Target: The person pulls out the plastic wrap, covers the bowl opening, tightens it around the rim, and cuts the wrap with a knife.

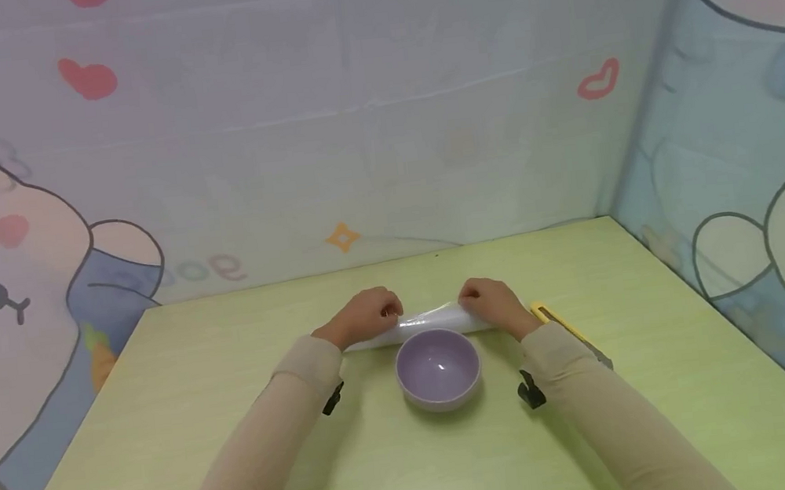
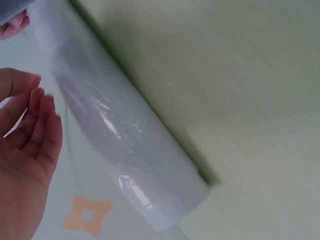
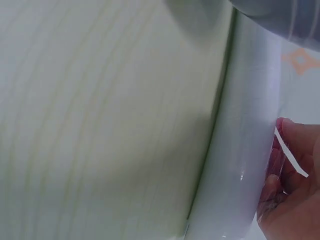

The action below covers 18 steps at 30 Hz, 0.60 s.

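A roll of clear plastic wrap [image 1: 435, 320] lies across the table behind a purple bowl [image 1: 438, 367]. My left hand [image 1: 367, 314] is at the roll's left part, thumb and fingertips drawn together at the film. The left wrist view shows that hand [image 2: 25, 135] beside the shiny roll [image 2: 125, 135]; the thin film at its fingertips is hard to make out. My right hand [image 1: 496, 304] pinches film toward the roll's right end. In the right wrist view, clear film wrinkles over the fingers of this hand [image 3: 295, 175], beside the roll [image 3: 240, 130].
A yellow utility knife [image 1: 548, 315] lies right of the roll, partly hidden by my right sleeve. The light green table [image 1: 204, 421] meets a printed cloth backdrop [image 1: 273, 185] behind and at both sides. The bowl stands between my forearms.
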Available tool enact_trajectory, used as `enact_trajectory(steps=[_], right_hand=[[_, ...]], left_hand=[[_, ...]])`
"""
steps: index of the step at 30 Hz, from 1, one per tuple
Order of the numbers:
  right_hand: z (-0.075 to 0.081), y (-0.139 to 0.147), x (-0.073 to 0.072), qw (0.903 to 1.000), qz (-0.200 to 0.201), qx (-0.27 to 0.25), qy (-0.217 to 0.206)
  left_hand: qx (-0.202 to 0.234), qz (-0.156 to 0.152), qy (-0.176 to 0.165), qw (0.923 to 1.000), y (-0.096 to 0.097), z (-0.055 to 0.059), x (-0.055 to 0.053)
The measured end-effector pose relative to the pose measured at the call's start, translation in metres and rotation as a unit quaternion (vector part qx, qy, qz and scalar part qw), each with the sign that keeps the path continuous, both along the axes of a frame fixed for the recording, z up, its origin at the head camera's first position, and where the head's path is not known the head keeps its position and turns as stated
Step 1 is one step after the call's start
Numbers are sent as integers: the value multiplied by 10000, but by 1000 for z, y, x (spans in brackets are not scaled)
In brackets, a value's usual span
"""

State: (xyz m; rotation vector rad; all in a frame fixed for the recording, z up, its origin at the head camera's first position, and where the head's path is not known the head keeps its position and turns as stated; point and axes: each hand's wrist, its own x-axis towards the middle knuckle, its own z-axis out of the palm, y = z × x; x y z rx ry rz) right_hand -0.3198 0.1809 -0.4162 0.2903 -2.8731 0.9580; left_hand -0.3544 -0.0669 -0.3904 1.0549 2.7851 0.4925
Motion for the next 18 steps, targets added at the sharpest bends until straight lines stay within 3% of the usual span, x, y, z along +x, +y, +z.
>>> enact_trajectory(steps=[3,6,13,18], right_hand=[[2,1,1,9997,-63,-180,-173],[5,1,1,9988,-95,-362,-316],[6,0,2,9978,-88,-506,-427],[5,1,1,9977,-87,-538,-396]], left_hand=[[-464,-190,465,9977,-5,-2,5],[-834,-354,1027,9906,-11,-5,9],[-1686,-492,2088,9620,-17,-4,20],[-1822,-537,2842,9397,-11,-7,30]])
